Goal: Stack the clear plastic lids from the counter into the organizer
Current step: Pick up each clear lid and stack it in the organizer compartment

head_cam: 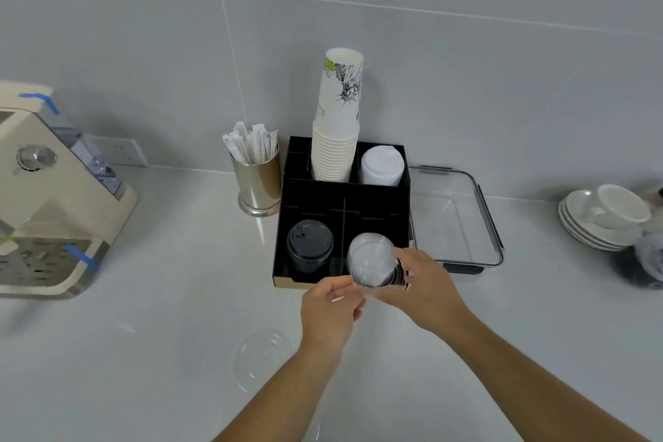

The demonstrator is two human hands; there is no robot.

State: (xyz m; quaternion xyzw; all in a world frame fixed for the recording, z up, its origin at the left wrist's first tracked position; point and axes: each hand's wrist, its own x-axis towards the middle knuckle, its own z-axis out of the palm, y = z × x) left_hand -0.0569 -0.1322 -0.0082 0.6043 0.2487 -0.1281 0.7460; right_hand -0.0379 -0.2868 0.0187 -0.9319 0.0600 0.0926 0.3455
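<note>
Over the front right compartment of the black organizer (312, 197), both hands grasp a stack of clear plastic lids (371, 260), tilted on its side. The right hand (421, 283) wraps the stack's edge from the right, while the left hand (332, 309) pinches its near rim. One more clear lid (263, 357) lies flat on the desk (161, 334), near the left forearm. These lids look thin, light, slick and easily bent, so holding them by the rims with gentle pressure seems wise. Whether the stack already rests in the compartment is hard to tell, perhaps it hovers just above
</note>
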